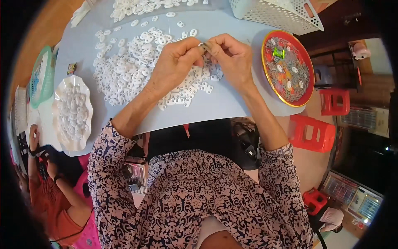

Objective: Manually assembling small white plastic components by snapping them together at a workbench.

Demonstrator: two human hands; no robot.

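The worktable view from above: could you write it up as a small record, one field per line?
Left hand: thumb and fingers pinching a small item, its details too small to tell
Right hand: fingertips meeting the left's at the same item
Under and around the hands: many loose white pieces with holes, on a pale blue table
Left: wavy-rimmed white dish of white pieces
Right: red bowl holding grey bits and a few white pieces
Upper right: white perforated basket
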